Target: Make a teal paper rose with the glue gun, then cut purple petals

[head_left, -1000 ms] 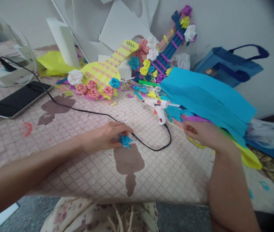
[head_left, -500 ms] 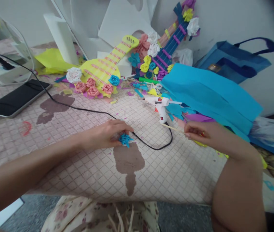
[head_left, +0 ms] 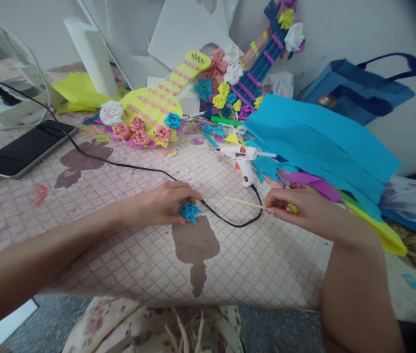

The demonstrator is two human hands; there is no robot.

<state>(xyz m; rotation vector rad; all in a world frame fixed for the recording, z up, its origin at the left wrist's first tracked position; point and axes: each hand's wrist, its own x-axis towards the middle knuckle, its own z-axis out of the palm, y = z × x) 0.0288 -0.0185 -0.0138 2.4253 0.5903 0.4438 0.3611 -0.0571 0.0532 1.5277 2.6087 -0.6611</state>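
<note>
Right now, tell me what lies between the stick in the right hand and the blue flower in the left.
Only the black cord of the glue gun: it lies flat on the mat, crossing the gap between the tip of the stick and the flower. Nothing else visible stands there.

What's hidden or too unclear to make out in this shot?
All in the head view:
- Blue paper flower, partly under fingers of the left hand.
- Rear end of the wooden stick, inside the right hand.
- Base of the blue bag, behind the blue crepe paper.
- Top right corner, darkened by the lens edge.
</note>
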